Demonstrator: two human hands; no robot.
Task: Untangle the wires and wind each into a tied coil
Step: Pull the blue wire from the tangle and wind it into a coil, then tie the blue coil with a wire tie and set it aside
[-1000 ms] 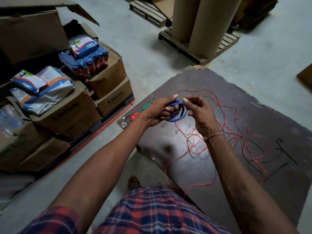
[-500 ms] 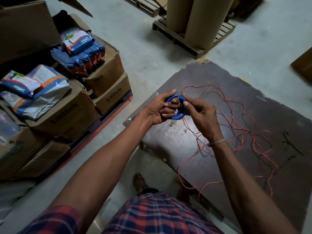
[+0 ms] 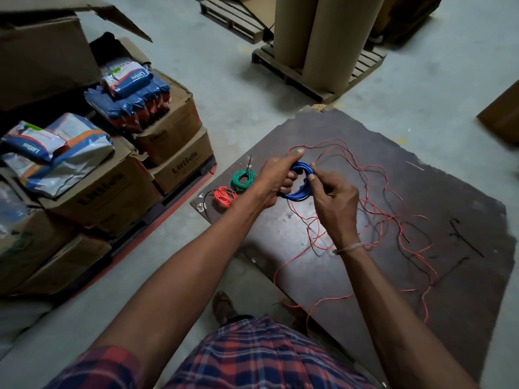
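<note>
Blue wire coil (image 3: 298,189) sat between my hands above the surface (image 3: 463,276): left hand (image 3: 276,181) gripped its nine o'clock side, right hand (image 3: 332,203) pinched three o'clock. I judged the loops needed firm squeezing while tying.

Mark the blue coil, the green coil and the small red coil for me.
blue coil (image 3: 298,194), head view, on its lower strands between the two hands.
green coil (image 3: 242,180), head view, on the ring's bundled strands, lying on the board.
small red coil (image 3: 224,196), head view, on its bundled middle.
</note>
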